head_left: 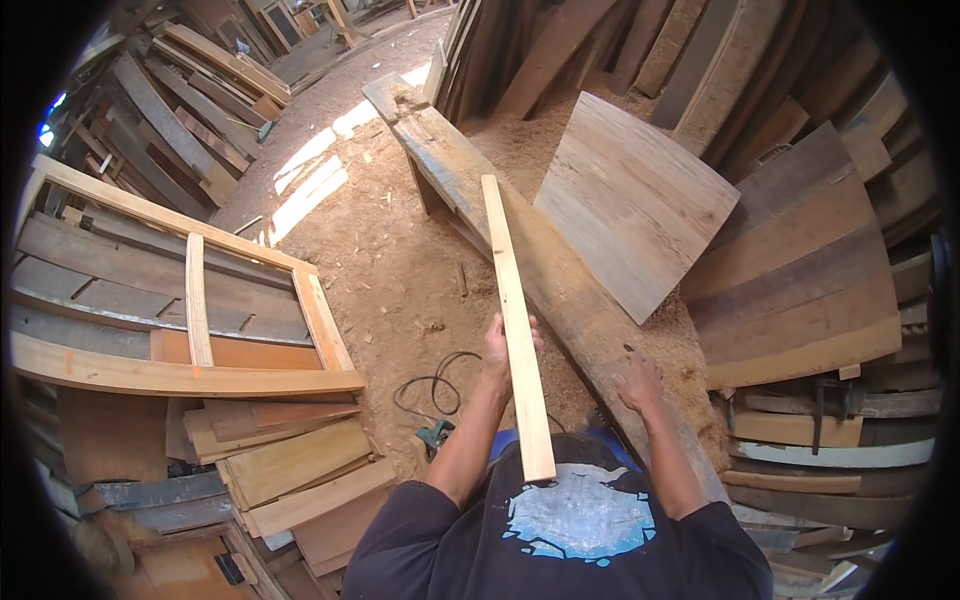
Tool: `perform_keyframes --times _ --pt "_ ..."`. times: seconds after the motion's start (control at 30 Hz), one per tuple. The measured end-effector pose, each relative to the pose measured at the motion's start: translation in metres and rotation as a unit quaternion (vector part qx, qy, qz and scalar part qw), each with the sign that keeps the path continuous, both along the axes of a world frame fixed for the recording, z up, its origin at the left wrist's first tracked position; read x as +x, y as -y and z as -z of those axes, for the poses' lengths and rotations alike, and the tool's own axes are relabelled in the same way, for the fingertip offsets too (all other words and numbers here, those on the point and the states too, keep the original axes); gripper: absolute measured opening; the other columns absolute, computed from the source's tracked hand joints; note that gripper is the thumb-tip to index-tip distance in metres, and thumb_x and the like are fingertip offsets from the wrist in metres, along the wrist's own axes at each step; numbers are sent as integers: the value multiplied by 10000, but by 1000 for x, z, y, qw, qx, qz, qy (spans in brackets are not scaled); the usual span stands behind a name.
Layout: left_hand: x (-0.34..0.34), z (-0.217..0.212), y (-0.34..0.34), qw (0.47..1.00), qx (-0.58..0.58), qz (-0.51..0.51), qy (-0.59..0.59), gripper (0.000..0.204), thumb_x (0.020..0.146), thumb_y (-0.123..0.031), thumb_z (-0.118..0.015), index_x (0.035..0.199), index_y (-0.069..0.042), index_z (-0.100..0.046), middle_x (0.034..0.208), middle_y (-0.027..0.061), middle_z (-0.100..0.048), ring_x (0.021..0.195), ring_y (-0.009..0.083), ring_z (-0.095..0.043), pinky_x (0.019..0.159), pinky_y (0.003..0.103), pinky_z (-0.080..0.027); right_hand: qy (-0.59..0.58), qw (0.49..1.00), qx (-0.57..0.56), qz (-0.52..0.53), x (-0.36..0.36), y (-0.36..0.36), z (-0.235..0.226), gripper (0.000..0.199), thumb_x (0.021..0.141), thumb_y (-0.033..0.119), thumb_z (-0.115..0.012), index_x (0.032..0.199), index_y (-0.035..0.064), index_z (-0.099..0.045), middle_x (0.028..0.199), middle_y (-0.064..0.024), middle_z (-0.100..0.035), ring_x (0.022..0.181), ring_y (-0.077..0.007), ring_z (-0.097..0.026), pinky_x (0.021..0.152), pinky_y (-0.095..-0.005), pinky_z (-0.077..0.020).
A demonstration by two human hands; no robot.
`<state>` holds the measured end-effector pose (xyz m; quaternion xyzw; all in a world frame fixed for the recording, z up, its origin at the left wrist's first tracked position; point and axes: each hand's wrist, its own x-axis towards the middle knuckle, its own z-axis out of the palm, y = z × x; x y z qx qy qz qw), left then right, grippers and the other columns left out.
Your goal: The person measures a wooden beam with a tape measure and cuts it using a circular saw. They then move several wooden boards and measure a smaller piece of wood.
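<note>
Long pale wooden slat (517,320), tilted lengthwise above the weathered plank bench (560,290).

left hand (497,352) gripping, right hand (640,385) flat, palm down

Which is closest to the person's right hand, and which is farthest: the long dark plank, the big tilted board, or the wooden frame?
From the right hand:
1. Long dark plank, right under the hand.
2. Big tilted board, ahead, leaning on sawdust.
3. Wooden frame, far off on the left.
</note>
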<state>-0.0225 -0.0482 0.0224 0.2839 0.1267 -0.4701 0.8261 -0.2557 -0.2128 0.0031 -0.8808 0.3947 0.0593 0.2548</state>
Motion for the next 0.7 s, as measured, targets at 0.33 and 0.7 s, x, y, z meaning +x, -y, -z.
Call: perform_keyframes --times 0.33,0.7 --pt "-79 -58 -77 994 77 77 -1 649 1018 -613 -266 1011 -41 -573 794 96 -592 630 221 -608 555 361 -540 -166 985 -35 40 -70 7 115 680 737 274 -780 1332 95 -502 1385 -298 -450 1266 -459 -477 1040 -487 -433" --pt "-43 -27 -79 995 13 96 -24 471 970 -449 -528 1073 7 -580 934 142 -641 794 243 -654 679 366 -572 209 694 661 192 16 -28 -3 374 881 308 -659 1136 36 -628 886 -22 -605 794 -101 -586 707 -250 -479"
